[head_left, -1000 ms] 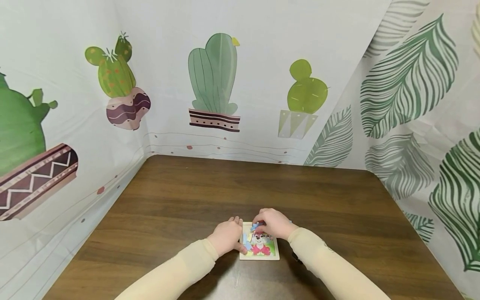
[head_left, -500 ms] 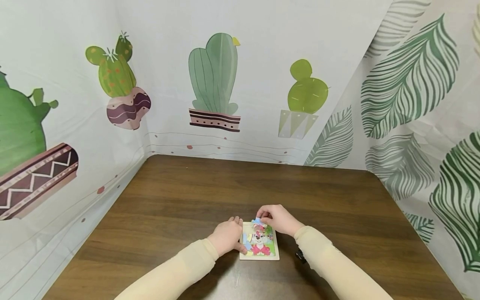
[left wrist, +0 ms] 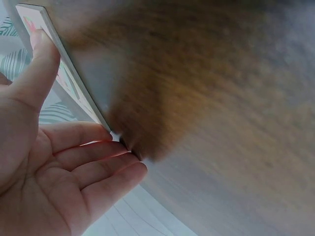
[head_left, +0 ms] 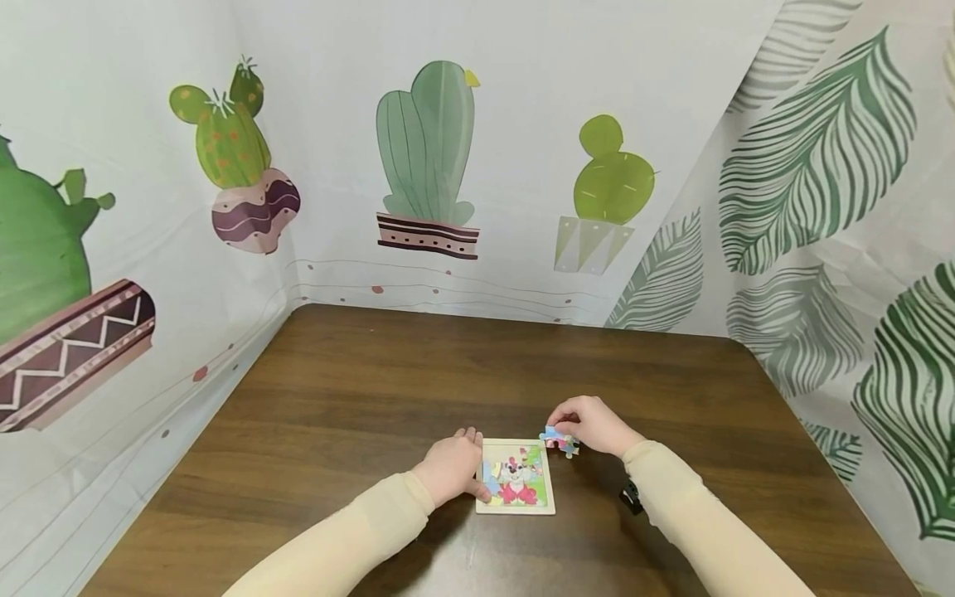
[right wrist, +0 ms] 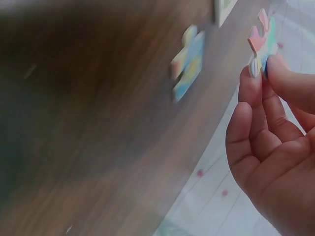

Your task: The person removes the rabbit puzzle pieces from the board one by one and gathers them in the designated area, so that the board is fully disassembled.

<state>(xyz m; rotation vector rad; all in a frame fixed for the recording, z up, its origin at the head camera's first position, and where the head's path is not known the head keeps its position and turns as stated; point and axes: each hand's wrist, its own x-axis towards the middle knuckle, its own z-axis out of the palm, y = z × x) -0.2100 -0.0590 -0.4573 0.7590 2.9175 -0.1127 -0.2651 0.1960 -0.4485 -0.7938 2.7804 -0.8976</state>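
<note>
A small jigsaw puzzle board [head_left: 516, 511] with a pale frame lies near the table's front, showing a pink and white cartoon animal. My left hand [head_left: 450, 470] rests at its left side, thumb on the board and fingers straight along its edge; in the left wrist view the thumb of the left hand [left wrist: 47, 162] lies over the board's rim [left wrist: 82, 81]. Just off the upper right corner, my right hand [head_left: 597, 425] pinches a puzzle piece [right wrist: 263, 39] between thumb and fingers, above the table. Another puzzle piece [right wrist: 191, 64], blue and yellow, lies on the table beside it.
The brown wooden table [head_left: 373, 373] stretches behind and to both sides of the board. White cloth printed with cacti and leaves [head_left: 515, 124] hangs along its back and sides. A small black device [head_left: 631, 497] sits under the right wrist.
My right hand has moved right, lifting the puzzle piece away from the top of the board to beyond its upper right corner. The left hand stays on the board's left side.
</note>
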